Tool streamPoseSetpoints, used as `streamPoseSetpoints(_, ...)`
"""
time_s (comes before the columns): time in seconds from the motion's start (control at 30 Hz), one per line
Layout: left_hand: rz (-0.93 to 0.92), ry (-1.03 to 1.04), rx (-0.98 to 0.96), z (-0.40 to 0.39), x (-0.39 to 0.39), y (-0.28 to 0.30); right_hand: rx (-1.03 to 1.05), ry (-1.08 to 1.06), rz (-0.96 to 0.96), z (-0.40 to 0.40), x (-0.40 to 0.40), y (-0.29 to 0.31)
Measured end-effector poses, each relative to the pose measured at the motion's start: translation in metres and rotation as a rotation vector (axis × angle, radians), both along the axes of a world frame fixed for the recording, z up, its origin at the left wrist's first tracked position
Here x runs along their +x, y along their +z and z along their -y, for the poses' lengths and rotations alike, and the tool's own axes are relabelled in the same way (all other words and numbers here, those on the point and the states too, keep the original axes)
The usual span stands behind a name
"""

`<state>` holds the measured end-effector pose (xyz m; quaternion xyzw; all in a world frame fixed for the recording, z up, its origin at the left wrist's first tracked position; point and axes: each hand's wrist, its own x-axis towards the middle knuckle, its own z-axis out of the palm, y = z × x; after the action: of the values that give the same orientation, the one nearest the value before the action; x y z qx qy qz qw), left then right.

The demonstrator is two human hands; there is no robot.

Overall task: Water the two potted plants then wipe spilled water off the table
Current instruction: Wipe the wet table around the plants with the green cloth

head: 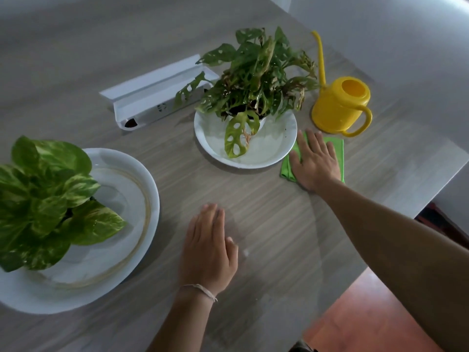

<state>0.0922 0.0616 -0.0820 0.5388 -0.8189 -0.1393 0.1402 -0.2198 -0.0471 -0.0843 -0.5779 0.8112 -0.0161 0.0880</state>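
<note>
A broad-leaved green plant [43, 199] stands in a large white dish [137, 174] at the left. A plant with holed leaves [256, 72] stands in a smaller white dish [281, 138] at the middle back. A yellow watering can [340, 105] sits upright at the back right. In front of the can lies a folded green cloth [337, 151], and my right hand [314, 163] presses flat on it, fingers spread. My left hand [208, 250] rests flat on the bare grey wooden table [266, 224], holding nothing. A faint wet sheen shows near it.
A white socket box [152, 92] with a raised lid stands in the table behind the dishes. The table's right edge [396, 235] runs diagonally, with red-brown floor [375, 313] below it.
</note>
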Motion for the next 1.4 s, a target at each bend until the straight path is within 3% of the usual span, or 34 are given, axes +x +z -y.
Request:
streamPoseSetpoints(0.4, 0.007, 0.016, -0.010, 0.001, 0.000, 0.001, 0.010, -0.008, -0.001, -0.028, 0.026, 0.000)
streamPoseSetpoints(0.97, 0.003, 0.007, -0.005, 0.000, 0.001, -0.001, -0.050, 0.148, 0.001, -0.217, 0.155, -0.007)
streamPoseSetpoints(1.23, -0.052, 0.001, -0.049, 0.001, 0.004, -0.011, -0.094, 0.146, -0.015, -0.200, 0.132, -0.015)
streamPoseSetpoints(1.4, -0.086, 0.001, -0.098, 0.001, 0.004, -0.011, -0.052, 0.043, -0.034, -0.142, 0.075, -0.008)
